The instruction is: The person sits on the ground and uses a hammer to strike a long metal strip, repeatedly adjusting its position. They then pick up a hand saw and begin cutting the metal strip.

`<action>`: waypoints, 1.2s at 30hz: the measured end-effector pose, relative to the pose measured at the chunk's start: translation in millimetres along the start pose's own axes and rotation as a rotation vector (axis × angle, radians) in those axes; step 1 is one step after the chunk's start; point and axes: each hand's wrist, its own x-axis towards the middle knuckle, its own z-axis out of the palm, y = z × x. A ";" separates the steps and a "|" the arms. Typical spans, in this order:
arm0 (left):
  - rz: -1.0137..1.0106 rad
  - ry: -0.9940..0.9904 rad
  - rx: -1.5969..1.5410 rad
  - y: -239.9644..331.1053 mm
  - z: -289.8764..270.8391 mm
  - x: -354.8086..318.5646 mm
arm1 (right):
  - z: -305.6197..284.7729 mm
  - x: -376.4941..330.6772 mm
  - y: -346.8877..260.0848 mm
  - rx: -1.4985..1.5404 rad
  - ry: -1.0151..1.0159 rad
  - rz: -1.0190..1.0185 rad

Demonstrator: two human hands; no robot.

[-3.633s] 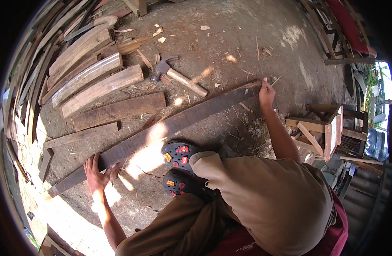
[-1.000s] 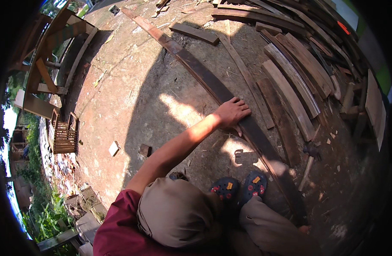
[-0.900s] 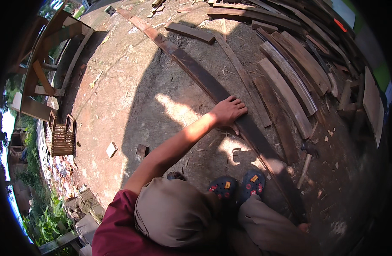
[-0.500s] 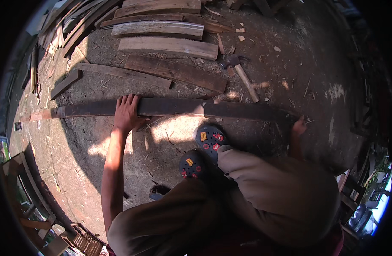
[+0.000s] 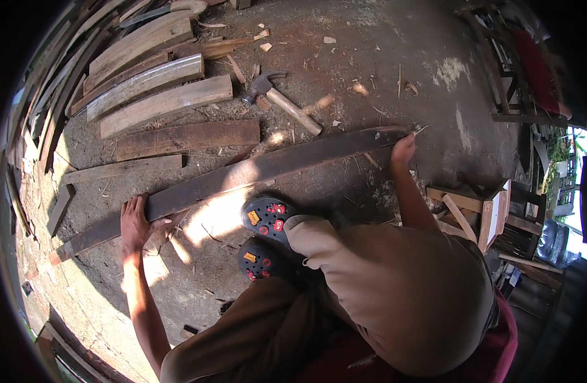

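Observation:
A long dark wooden plank (image 5: 287, 158) lies slantwise in front of my feet, its right end farther from me than its left. Toward its left part my left hand (image 5: 134, 225) is closed over it, fingers across the top and thumb along the near edge. My right hand (image 5: 402, 150) grips the far right end, with the fingertips partly hidden. Just beyond the plank, a claw hammer (image 5: 294, 111) with a wooden handle rests on the ground. Both my feet, in dark clogs (image 5: 266, 216) with coloured charms, are close to the plank's near edge.
Several shorter boards (image 5: 172, 99) lie at the far left, beside a stack of long strips (image 5: 54, 96). A wooden frame (image 5: 462, 199) stands right of my knee, near a clear plastic bottle (image 5: 555, 242). Wood chips (image 5: 266, 47) litter the ground.
The view has turned to the right, so the ground things appear farther left and the plank more slanted. Both hands remain on the plank; the right hand now shows more clearly.

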 end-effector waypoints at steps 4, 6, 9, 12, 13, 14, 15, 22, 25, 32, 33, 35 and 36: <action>-0.041 0.040 -0.007 -17.0 -2.2 -18.0 | -17.1 -39.2 -8.9 0.125 -0.184 -0.109; -0.030 0.062 0.000 -33.4 0.3 -27.2 | -16.4 -51.7 -6.9 0.153 -0.228 -0.256; -0.028 0.009 -0.023 -36.9 -7.7 -25.9 | -12.5 -69.7 17.6 0.178 -0.188 -0.409; -0.044 -0.019 -0.036 -39.8 -12.5 -30.7 | -8.0 -96.6 14.9 0.237 -0.136 -0.314; -0.051 -0.019 -0.040 -41.3 -13.6 -32.3 | -6.0 -94.1 16.4 0.273 -0.124 -0.247; -0.060 -0.023 -0.030 -37.2 -17.1 -32.1 | -6.5 -89.6 21.6 0.305 -0.109 -0.181; -0.056 -0.023 -0.050 -36.2 -16.8 -30.0 | -9.8 -81.5 35.4 0.333 -0.091 -0.116; -0.138 -0.092 -0.112 -27.6 -30.3 -26.1 | -22.6 -5.2 53.1 0.102 -0.181 -0.188; -0.170 -0.087 -0.124 -19.3 -29.2 -24.3 | -24.1 0.8 36.7 0.109 -0.286 -0.163; -0.149 -0.062 -0.128 -17.7 -28.7 -25.7 | -13.8 7.7 50.8 -0.141 -0.234 -0.389; -0.150 -0.063 -0.130 -18.5 -27.7 -26.6 | -12.5 8.6 53.7 -0.192 -0.182 -0.450; -0.155 -0.065 -0.135 -19.1 -26.4 -29.0 | -11.6 12.8 56.6 -0.177 -0.247 -0.429; -0.155 -0.059 -0.140 -17.9 -26.1 -29.4 | -11.8 14.9 57.1 -0.170 -0.280 -0.419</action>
